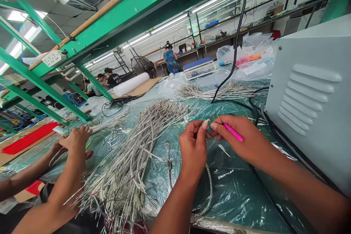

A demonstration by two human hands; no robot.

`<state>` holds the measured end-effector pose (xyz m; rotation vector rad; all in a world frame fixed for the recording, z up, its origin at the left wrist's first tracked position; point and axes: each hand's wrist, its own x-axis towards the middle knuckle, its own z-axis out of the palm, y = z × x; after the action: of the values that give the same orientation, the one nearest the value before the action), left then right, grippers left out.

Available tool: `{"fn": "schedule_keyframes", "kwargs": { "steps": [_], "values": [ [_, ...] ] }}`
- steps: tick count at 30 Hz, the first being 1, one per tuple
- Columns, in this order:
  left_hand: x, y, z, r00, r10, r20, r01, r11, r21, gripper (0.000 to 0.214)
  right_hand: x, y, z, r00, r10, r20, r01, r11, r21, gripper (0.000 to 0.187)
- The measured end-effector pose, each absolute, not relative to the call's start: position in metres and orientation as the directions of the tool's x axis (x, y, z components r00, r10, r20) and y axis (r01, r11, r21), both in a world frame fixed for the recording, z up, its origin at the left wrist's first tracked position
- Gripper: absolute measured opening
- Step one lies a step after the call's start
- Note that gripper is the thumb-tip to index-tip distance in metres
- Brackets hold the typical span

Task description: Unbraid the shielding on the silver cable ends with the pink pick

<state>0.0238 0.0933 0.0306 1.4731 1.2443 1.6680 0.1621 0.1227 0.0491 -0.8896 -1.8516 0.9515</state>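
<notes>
At the fingertips, right of centre, the left hand [194, 142] is pinching a cable [211, 188] close to its thin wires [211, 117], probably to keep that end steady. Just right of it, the right hand [233, 135] is grasping a pink tool [233, 132] slanting back across the hand, seemingly for fine control; the fingers are hiding its tip. The cable's slack is looping toward the near edge, presumably out of the way. Left, a heap [142, 142] of cables is lying within easy reach. Farther left, a co-worker's hands [78, 137] are working. Rightmost, a grey box [309, 80] is standing.
</notes>
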Motion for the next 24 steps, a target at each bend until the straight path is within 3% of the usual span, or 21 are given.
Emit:
{"fn": "schedule_keyframes", "kwargs": {
  "steps": [11, 24],
  "values": [
    [0.0227, 0.0932, 0.0314, -0.251, 0.876, 0.412, 0.125, -0.393, 0.911, 0.019, 0.1645, 0.1236, 0.049, -0.292, 0.879, 0.376, 0.317, 0.46, -0.829, 0.017],
    [0.0217, 0.0939, 0.0323, -0.288, 0.868, 0.404, 0.128, -0.384, 0.915, 0.019, 0.1635, 0.1221, 0.0506, -0.412, 0.857, 0.311, 0.285, 0.445, -0.849, 0.019]
  ]
}}
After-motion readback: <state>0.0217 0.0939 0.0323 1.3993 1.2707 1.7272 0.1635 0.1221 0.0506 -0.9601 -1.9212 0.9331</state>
